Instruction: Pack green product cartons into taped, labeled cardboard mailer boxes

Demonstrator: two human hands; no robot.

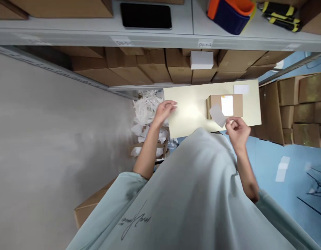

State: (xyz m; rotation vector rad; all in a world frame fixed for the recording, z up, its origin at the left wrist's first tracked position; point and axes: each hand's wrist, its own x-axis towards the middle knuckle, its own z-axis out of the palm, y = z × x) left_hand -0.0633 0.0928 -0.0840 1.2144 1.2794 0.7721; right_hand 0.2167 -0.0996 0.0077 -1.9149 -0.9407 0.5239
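A small brown cardboard box (237, 101) with a white label (227, 105) lies on a pale cream board (191, 111) held in front of me. My right hand (237, 131) pinches a small whitish slip of paper (217, 115) at the box's near left corner. My left hand (164, 110) rests with spread fingers on the board's left edge. Another white slip (241, 89) lies on the board's far right corner.
A grey metal shelf (160, 36) above carries a black tablet (146, 16), an orange and blue container (231, 14) and black-yellow tools (280, 15). Brown cartons (150, 66) fill the lower shelf and stack at the right (303, 107). Paper scraps (147, 111) pile below the board.
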